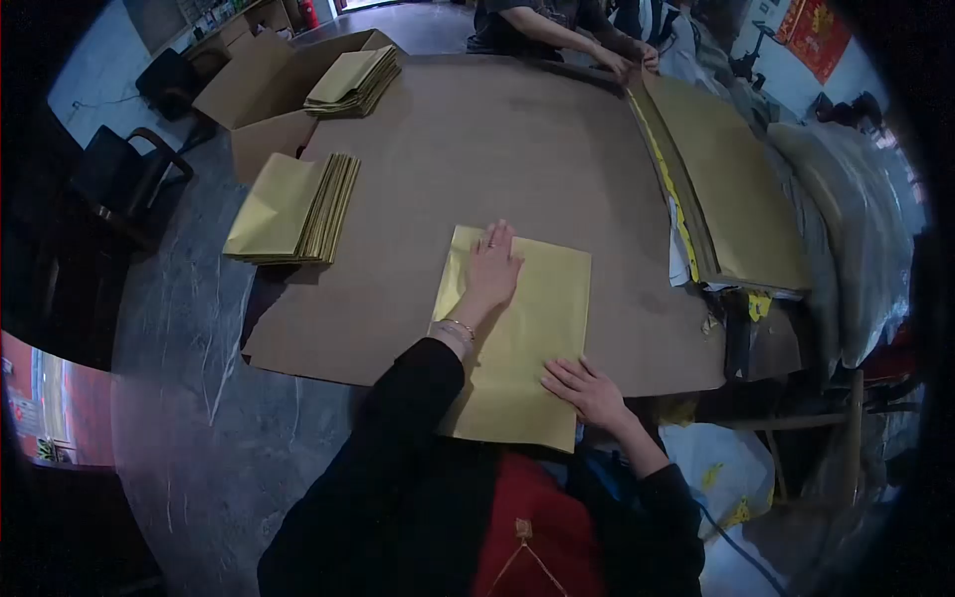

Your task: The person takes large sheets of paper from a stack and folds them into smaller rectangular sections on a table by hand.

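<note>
A flat yellow kraft-paper piece [527,328], like a large envelope or bag, lies in front of me with its near end reaching over the table edge. My left hand [494,267] rests flat on its upper part, fingers together and stretched forward, a bracelet at the wrist. Low on the right side, my right hand [585,390] lies on the paper's edge with its fingers spread. Neither hand grips anything. Slight creases show along the paper's left side and near end.
Brown cardboard [418,149] covers the table. Folded yellow paper stacks [288,209] [353,80] stand at left, near an open cardboard box [269,129]. On the right lies a long pile of yellow sheets [731,169]; a co-worker's hands [627,65] touch its far end.
</note>
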`<control>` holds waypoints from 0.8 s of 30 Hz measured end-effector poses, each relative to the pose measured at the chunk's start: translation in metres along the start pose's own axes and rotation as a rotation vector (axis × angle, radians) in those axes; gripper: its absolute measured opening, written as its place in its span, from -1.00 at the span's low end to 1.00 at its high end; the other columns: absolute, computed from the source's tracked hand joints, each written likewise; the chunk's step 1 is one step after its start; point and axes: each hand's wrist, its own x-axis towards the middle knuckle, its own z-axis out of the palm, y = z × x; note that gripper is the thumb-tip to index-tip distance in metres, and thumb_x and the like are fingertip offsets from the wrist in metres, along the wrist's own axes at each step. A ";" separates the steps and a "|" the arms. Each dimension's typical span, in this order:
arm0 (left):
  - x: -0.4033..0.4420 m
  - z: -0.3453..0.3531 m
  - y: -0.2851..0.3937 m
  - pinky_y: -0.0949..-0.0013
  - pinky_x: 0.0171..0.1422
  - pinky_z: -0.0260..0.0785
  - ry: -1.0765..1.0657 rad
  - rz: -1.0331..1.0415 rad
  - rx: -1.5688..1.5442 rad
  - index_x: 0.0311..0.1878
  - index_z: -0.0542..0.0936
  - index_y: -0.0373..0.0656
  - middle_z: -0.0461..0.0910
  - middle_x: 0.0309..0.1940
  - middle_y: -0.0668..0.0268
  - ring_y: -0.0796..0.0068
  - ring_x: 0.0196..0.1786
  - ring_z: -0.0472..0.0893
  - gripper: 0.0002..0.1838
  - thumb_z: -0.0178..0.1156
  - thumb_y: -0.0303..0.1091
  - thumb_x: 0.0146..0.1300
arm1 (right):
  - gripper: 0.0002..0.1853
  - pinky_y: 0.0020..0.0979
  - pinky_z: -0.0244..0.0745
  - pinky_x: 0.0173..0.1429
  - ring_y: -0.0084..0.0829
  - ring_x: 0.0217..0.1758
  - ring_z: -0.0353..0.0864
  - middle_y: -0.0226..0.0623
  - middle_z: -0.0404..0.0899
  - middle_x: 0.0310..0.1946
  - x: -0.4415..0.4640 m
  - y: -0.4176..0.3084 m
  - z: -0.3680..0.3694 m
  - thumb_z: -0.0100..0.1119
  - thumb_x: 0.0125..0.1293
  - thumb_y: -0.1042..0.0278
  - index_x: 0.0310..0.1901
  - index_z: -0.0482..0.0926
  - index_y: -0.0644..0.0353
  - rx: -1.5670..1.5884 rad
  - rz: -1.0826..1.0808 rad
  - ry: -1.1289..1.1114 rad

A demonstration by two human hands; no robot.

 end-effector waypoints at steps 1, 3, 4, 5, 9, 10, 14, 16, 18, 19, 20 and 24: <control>0.001 -0.005 -0.015 0.13 0.51 -0.18 0.006 -0.027 0.069 0.40 0.09 -0.24 0.03 0.44 0.18 0.26 0.48 0.00 -0.36 -0.20 -0.04 0.37 | -0.34 -0.18 -0.01 0.47 -0.39 0.43 0.14 -0.43 0.12 0.40 0.000 0.001 0.000 0.11 0.20 0.30 0.36 0.19 -0.17 -0.011 -0.004 -0.008; -0.002 -0.013 -0.046 0.13 0.52 -0.21 0.032 -0.082 0.129 0.40 0.07 -0.26 0.01 0.44 0.17 0.25 0.49 -0.02 -0.35 -0.23 -0.03 0.39 | -0.32 -0.18 -0.01 0.47 -0.39 0.43 0.13 -0.43 0.11 0.40 0.000 0.000 0.000 0.13 0.18 0.31 0.36 0.19 -0.16 -0.021 0.001 -0.012; -0.006 -0.023 -0.054 0.13 0.52 -0.22 0.052 -0.113 0.120 0.40 0.07 -0.27 0.00 0.45 0.16 0.24 0.49 -0.03 -0.35 -0.24 -0.02 0.39 | -0.28 -0.18 -0.02 0.47 -0.39 0.45 0.09 -0.43 0.07 0.42 0.000 0.001 0.000 0.15 0.15 0.32 0.37 0.16 -0.16 -0.013 0.000 -0.029; -0.009 -0.033 -0.062 0.14 0.53 -0.22 0.036 -0.144 0.114 0.41 0.06 -0.27 -0.01 0.45 0.14 0.24 0.50 -0.06 -0.33 -0.20 -0.01 0.38 | -0.24 -0.17 -0.03 0.48 -0.40 0.47 0.04 -0.43 0.02 0.43 0.000 0.001 0.001 0.18 0.12 0.33 0.39 0.12 -0.16 -0.006 0.000 -0.045; -0.021 -0.049 -0.082 0.15 0.52 -0.17 0.192 0.235 0.230 0.41 0.08 -0.22 -0.01 0.45 0.16 0.23 0.49 -0.03 -0.35 -0.13 -0.07 0.36 | -0.24 -0.13 -0.15 0.50 -0.38 0.47 0.05 -0.34 0.04 0.43 0.000 0.000 -0.002 0.15 0.07 0.19 0.37 0.16 -0.13 -0.009 0.016 -0.071; -0.027 -0.063 -0.068 0.16 0.52 -0.16 0.050 0.332 0.226 0.41 0.09 -0.16 0.01 0.44 0.19 0.24 0.49 -0.02 -0.37 -0.14 -0.06 0.36 | -0.24 -0.13 -0.15 0.50 -0.38 0.47 0.05 -0.34 0.04 0.43 0.000 -0.001 -0.002 0.15 0.07 0.19 0.37 0.16 -0.13 -0.014 0.021 -0.069; -0.060 -0.056 -0.060 0.13 0.50 -0.12 -0.344 0.694 0.096 0.42 0.12 0.02 0.04 0.44 0.27 0.26 0.48 0.01 -0.43 -0.19 -0.02 0.39 | -0.25 -0.09 -0.19 0.50 -0.37 0.48 0.05 -0.34 0.07 0.42 -0.001 -0.001 0.001 0.16 0.04 0.25 0.35 0.20 -0.11 0.142 0.012 -0.042; -0.061 -0.055 -0.065 0.12 0.49 -0.11 -0.316 0.725 0.083 0.42 0.11 -0.03 0.06 0.43 0.28 0.25 0.47 0.03 -0.42 -0.22 -0.02 0.41 | -0.29 -0.07 -0.23 0.51 -0.33 0.45 0.11 -0.32 0.18 0.38 0.005 0.006 -0.009 0.17 0.03 0.31 0.31 0.28 -0.07 0.424 0.027 -0.035; -0.061 -0.054 -0.067 0.13 0.49 -0.12 -0.333 0.724 0.082 0.41 0.11 -0.07 0.06 0.43 0.29 0.23 0.47 0.04 -0.42 -0.22 -0.03 0.42 | -0.47 -0.14 -0.01 0.45 -0.25 0.35 0.29 -0.22 0.37 0.24 0.004 0.011 -0.019 0.11 0.18 0.32 0.24 0.37 0.05 0.656 0.061 0.062; -0.061 -0.053 -0.070 0.13 0.49 -0.11 -0.360 0.727 0.028 0.41 0.12 -0.07 0.06 0.43 0.29 0.21 0.47 0.03 -0.43 -0.20 -0.03 0.41 | -0.54 -0.20 0.20 0.27 -0.25 0.16 0.43 -0.19 0.47 0.11 0.003 0.017 -0.013 0.09 0.26 0.27 0.21 0.39 0.08 0.751 0.329 0.041; -0.062 -0.051 -0.073 0.13 0.49 -0.10 -0.387 0.730 -0.025 0.40 0.13 -0.07 0.06 0.43 0.28 0.19 0.47 0.01 -0.43 -0.19 -0.03 0.41 | -0.59 -0.25 0.42 0.09 -0.25 -0.02 0.56 -0.16 0.56 -0.03 0.003 0.022 -0.009 0.08 0.34 0.21 0.19 0.40 0.12 0.839 0.600 0.021; -0.122 -0.154 -0.030 0.32 0.17 0.32 -0.641 -0.251 -1.334 0.32 0.26 -0.17 0.35 0.20 0.28 0.45 0.18 0.39 -0.48 -0.09 -0.09 0.42 | -0.58 -0.31 0.43 0.02 -0.36 -0.08 0.56 -0.21 0.59 -0.14 0.026 0.032 -0.031 0.07 0.34 0.05 0.01 0.53 0.27 1.253 0.950 0.256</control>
